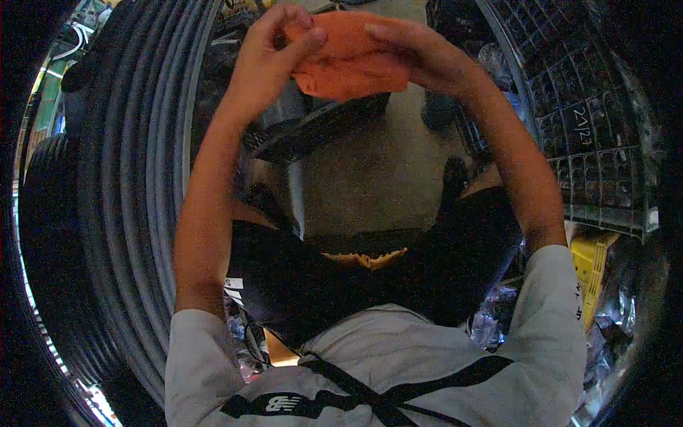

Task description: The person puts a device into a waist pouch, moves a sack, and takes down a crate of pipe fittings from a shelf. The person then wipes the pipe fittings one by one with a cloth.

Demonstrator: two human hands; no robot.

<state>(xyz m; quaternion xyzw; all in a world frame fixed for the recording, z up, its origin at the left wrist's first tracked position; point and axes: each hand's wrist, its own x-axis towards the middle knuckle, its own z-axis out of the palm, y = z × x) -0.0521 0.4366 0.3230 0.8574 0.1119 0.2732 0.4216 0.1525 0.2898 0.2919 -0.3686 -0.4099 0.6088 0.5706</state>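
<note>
An orange cloth [352, 67], folded and creased, is held up between my two hands at the top of the head view. My left hand [267, 64] grips its left end, with the thumb and bent fingers closed on the fabric. At the right end, my right hand [434, 57] has its thumb on the near face, and its other fingers are hidden behind the cloth. Below the cloth lies a dark, flat-sided tray or box [313, 128], partly covered by my left forearm.
Black ribbed tubing or stacked bars [142, 164] rise close along my left. A metal mesh cage [597, 153] with white writing stands on the right. Near my right elbow are a yellow plastic crate [590, 267] and shiny plastic wrapping [494, 313]. Grey floor [363, 178] shows between my legs.
</note>
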